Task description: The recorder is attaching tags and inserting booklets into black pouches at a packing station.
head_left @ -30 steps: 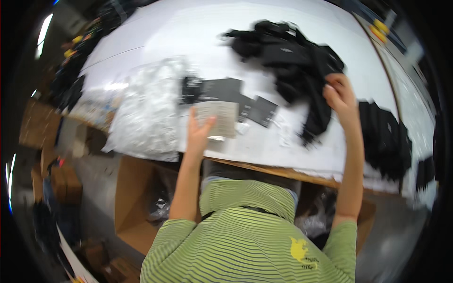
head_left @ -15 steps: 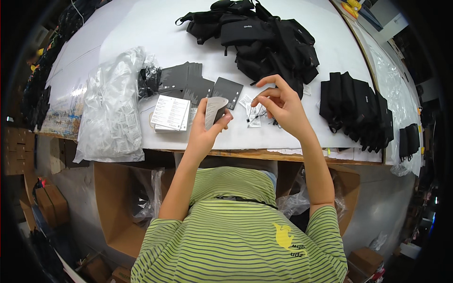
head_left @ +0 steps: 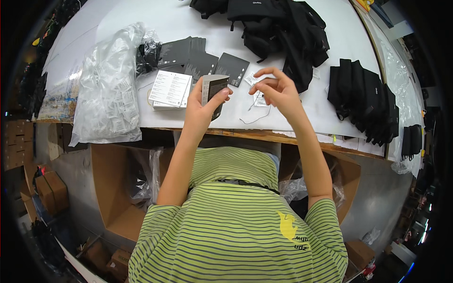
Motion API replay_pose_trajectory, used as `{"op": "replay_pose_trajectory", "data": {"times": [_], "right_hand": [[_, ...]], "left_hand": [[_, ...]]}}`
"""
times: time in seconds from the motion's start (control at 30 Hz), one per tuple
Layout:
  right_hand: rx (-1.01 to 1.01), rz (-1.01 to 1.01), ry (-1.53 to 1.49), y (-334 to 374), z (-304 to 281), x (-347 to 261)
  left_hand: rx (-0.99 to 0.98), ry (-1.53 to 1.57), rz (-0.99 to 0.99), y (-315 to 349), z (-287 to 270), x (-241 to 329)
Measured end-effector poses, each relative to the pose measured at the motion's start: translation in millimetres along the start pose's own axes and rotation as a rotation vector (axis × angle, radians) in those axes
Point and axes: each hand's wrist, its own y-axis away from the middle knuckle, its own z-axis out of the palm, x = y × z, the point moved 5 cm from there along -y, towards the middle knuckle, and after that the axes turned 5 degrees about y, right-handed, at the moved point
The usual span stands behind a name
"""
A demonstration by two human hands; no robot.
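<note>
My left hand (head_left: pixel 200 106) grips a folded card (head_left: pixel 214 87), pale on one panel and dark on the other. My right hand (head_left: pixel 279 93) is to its right, with thumb and index finger pinched together. A thin string (head_left: pixel 257 120) hangs below those fingertips and curves over the white tabletop; its upper end is too fine to follow. Small white printed labels (head_left: pixel 260 100) lie behind and under the right hand. Just left of my left hand sits a stack of white printed cards (head_left: pixel 169 88). Dark grey cards (head_left: pixel 232 68) are spread farther back.
A clear plastic bag of small labels (head_left: pixel 111 104) lies at the left. Black fabric pouches (head_left: pixel 278 33) are heaped at the back, and more black pouches (head_left: pixel 363 96) stand in a row at right. Open cardboard boxes (head_left: pixel 111 188) flank me below the table edge.
The folded card has turned in my left hand, so more of its dark panel shows. A string now trails below my right hand. Everything on the table sits higher in the picture.
</note>
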Motion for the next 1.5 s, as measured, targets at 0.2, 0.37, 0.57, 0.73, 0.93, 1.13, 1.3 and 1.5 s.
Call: {"op": "replay_pose_trajectory", "data": {"times": [0.2, 0.37, 0.57, 0.73, 0.93, 1.13, 1.3, 1.5], "right_hand": [[0.427, -0.228, 0.950, 30, -1, 33], [0.009, -0.081, 0.928, 52, 42, 36], [-0.011, -0.166, 0.988, 54, 49, 54], [-0.075, -0.028, 0.453, 50, 41, 35], [0.163, 0.026, -0.272, 57, 35, 20], [0.368, -0.022, 0.110, 63, 35, 5], [0.467, -0.107, 0.282, 69, 37, -3], [0.554, -0.272, 0.408, 76, 42, -11]], "left_hand": [[0.017, -0.022, -0.055, 4, -14, -15], [0.053, -0.026, -0.094, 3, -20, -26], [0.006, -0.083, -0.106, 9, -12, -38], [-0.106, -0.232, 0.008, 22, -6, -36], [-0.095, -0.398, 0.200, 27, 14, -15], [-0.048, -0.402, 0.237, 28, 17, -11], [-0.054, -0.425, 0.295, 30, 20, -8], [-0.074, -0.524, 0.360, 36, 29, 2]]}}
